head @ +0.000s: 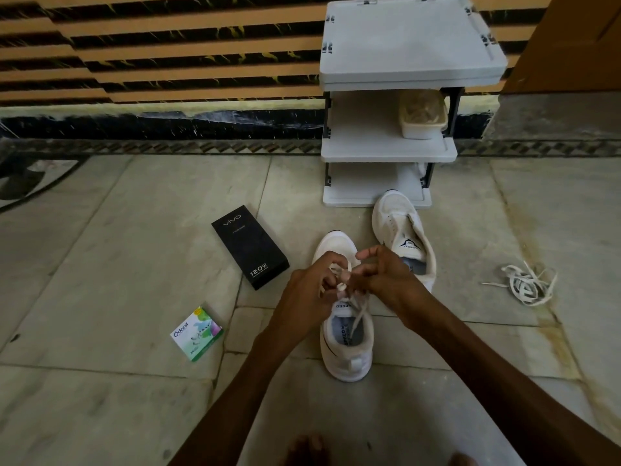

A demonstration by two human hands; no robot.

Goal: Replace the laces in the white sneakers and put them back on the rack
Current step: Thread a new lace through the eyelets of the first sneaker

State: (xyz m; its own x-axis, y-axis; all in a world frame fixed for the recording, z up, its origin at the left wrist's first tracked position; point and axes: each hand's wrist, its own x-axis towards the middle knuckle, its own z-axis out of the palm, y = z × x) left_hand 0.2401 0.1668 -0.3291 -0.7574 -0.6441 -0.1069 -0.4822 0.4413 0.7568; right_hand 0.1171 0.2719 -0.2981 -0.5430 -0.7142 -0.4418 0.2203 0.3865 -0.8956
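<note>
A white sneaker [347, 351] stands on the floor in front of me, toe pointing away. My left hand [307, 290] and my right hand [383, 277] meet over its tongue, and both pinch strands of its cream lace [358, 317]. One loose lace end hangs into the shoe opening. A second white sneaker [403, 237], without a lace, lies just behind and to the right. A loose bundle of white lace [527, 284] lies on the floor at the right. The grey three-shelf shoe rack [386, 149] stands against the wall behind the sneakers.
A black phone box [250, 247] lies left of the sneakers, and a small green and white Odonil box [196, 332] nearer me on the left. A plastic container [423, 114] sits on the rack's middle shelf. My toes show at the bottom edge.
</note>
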